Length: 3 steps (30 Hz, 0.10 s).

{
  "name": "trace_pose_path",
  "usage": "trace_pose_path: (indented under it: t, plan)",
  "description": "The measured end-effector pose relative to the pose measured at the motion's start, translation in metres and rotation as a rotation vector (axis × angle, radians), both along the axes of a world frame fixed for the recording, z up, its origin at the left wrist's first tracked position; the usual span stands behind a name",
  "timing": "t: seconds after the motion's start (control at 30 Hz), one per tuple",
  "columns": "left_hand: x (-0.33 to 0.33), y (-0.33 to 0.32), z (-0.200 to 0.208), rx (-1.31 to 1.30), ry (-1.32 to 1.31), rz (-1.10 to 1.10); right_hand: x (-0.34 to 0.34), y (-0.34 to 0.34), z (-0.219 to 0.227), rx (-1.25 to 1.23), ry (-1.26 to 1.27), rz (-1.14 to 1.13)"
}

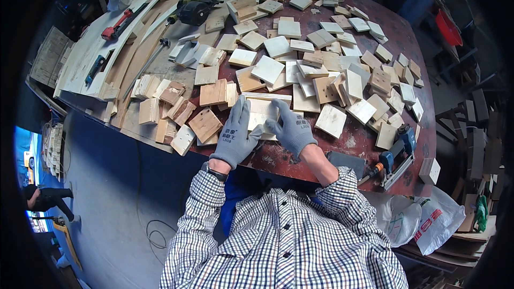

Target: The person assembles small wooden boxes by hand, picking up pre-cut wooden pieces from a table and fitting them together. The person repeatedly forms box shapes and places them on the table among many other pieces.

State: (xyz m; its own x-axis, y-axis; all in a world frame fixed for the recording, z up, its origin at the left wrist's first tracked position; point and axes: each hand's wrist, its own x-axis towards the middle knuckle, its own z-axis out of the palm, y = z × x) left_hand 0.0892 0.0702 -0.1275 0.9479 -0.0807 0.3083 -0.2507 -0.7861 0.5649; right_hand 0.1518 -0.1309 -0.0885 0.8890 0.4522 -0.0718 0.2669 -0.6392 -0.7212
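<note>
My left hand (235, 138), in a grey work glove, grips the left side of a pale wooden block (262, 110) at the front edge of the table. On the block's right side rests my right hand (293, 132), gloved the same way, its fingers curled against the wood. The block seems to be made of small boards set together, with a thin board edge showing along its far side. Both palms hide its lower part. Close by on the left lie brownish wooden blocks (205, 124), and a loose square piece (331, 121) lies to the right.
Many square wood pieces (278, 46) cover the dark red table (278, 156). A blue nail gun (393, 158) lies at the right front. Far left are a red-handled tool (116, 28), a hammer (160, 44) and long boards (134, 37). Plastic bags (436, 219) hang lower right.
</note>
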Motion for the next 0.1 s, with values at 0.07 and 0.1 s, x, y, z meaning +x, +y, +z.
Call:
trace_pose_path:
  t: [0.07,0.1]
  plan:
    - [0.0015,0.0006,-0.0026,-0.013,0.045,-0.010,-0.0008,0.0068,-0.0057,-0.126,-0.035,0.003]
    - [0.0010,0.0028,-0.0014,-0.021,0.069,-0.015,-0.0017,0.0083,-0.0034,-0.134,0.009,-0.011]
